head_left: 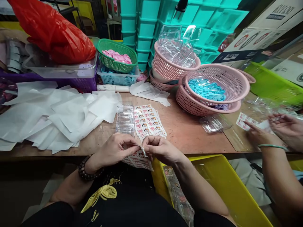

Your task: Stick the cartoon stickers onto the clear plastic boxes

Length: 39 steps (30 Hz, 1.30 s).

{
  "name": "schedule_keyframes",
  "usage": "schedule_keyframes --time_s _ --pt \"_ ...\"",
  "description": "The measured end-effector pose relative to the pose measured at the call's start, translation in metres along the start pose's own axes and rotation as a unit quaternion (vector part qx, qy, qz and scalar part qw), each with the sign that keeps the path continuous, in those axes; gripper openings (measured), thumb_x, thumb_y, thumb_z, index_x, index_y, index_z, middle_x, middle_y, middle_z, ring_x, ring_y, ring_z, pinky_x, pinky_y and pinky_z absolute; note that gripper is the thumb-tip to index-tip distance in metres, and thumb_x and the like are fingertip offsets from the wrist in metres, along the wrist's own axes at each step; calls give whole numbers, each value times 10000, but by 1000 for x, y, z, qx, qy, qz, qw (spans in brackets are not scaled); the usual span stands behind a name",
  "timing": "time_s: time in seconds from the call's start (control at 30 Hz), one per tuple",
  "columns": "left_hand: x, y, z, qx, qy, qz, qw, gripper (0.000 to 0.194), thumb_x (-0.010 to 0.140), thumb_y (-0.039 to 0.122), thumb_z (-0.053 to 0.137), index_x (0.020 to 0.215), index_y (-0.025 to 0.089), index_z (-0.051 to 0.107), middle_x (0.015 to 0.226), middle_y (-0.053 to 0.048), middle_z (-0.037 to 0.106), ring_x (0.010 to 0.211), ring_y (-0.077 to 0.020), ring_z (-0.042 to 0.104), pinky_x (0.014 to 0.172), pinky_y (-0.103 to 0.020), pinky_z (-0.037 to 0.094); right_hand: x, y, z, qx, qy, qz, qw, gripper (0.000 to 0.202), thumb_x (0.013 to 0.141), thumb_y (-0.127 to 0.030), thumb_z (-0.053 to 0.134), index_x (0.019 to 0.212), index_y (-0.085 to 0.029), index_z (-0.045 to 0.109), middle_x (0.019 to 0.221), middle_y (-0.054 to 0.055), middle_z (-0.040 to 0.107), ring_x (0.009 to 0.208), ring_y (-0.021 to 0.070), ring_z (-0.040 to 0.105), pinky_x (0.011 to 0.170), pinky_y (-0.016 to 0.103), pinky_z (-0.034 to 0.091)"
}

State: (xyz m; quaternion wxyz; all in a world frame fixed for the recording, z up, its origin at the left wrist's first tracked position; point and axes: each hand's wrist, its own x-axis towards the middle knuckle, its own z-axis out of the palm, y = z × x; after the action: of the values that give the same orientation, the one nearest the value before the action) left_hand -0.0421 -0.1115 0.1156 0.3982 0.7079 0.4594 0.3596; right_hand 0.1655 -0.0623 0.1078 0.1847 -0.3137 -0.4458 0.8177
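Note:
My left hand (115,148) is closed in a pinch, its thumb and forefinger tips meeting my right hand (162,148) at the table's front edge. The right fingers are closed on a small whitish strip (144,152), bent and partly hidden by the fingertips. What the left fingertips pinch is too small to make out. Just below the hands, a sticker sheet (139,163) with printed cartoon labels hangs over the edge. Beyond them lies a stack of similar sticker sheets (149,119), and beside it on the left a row of clear plastic boxes (125,118).
White backing papers (68,116) are heaped at left. Pink baskets (205,107) hold blue pieces and clear packaging; a green basket (101,52) holds pink pieces. Below the table is a yellow bin (220,176). At right, a co-worker's hands (265,135) handle a sticker sheet.

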Motion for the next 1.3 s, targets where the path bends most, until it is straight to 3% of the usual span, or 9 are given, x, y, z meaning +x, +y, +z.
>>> schedule_keyframes --time_s 0.27,0.47,0.63,0.73,0.9,1.0,1.07,1.13,1.3 --pt "-3 -7 1 10 23 -3 1000 120 895 211 652 907 167 763 850 -39 767 748 -131 686 658 -204 511 2 4 5 -29 28 -56 998 377 693 -446 863 719 -165 614 580 -74 500 503 44 368 485 199 248" --pt "-4 -11 1 4 43 37 998 124 882 249 687 857 159 768 772 -34 763 670 -123 671 665 -219 521 6 9 2 -86 30 -87 992 404 727 -505 824 733 -169 599 627 -63 494 547 63 368 522 222 280" --pt "-5 -9 2 5 48 -41 998 152 870 294 695 854 161 768 799 -39 771 697 -141 680 672 -233 527 4 12 5 -175 91 -195 961 213 864 -401 707 851 -193 661 789 1 613 713 125 551 672 270 444" --pt "-6 -11 2 -10 44 -74 996 175 870 312 682 850 158 763 805 -40 765 722 -148 680 673 -236 516 -2 15 9 -319 129 -320 882 100 912 -283 633 935 -219 706 923 48 653 872 173 622 775 324 506" --pt "-10 -18 2 -98 20 -116 988 237 849 354 664 845 136 758 764 -48 738 699 -153 644 658 -247 497 -8 32 9 -534 204 -445 689 250 902 -156 649 1102 -276 741 945 63 694 886 196 636 787 355 540" --pt "-14 -24 2 -204 -13 -169 964 339 831 447 663 793 117 735 690 -40 696 609 -128 583 575 -231 453 -7 47 0 -621 168 -491 587 360 918 -136 610 1205 -326 717 966 51 740 898 201 661 803 360 535" --pt "-16 -29 3 -235 -20 -201 951 382 799 488 692 716 115 702 614 -20 643 554 -106 522 521 -216 397 -3 55 -6 -651 124 -509 550 378 918 -130 613 1187 -372 722 956 22 765 843 182 679 739 333 530" --pt "-19 -33 4 -244 -27 -221 944 405 784 505 708 684 113 686 564 -4 601 530 -96 482 500 -211 361 -2 59 -9 -657 78 -509 550 382 911 -131 632 1154 -408 730 948 -5 779 786 168 684 658 315 513" --pt "-32 -42 -8 -162 -6 -208 965 382 896 486 594 814 132 713 696 -34 697 596 -128 575 541 -224 431 -21 49 4 -578 28 -504 641 424 891 -157 673 1192 -455 698 920 -36 785 767 166 703 685 323 541"
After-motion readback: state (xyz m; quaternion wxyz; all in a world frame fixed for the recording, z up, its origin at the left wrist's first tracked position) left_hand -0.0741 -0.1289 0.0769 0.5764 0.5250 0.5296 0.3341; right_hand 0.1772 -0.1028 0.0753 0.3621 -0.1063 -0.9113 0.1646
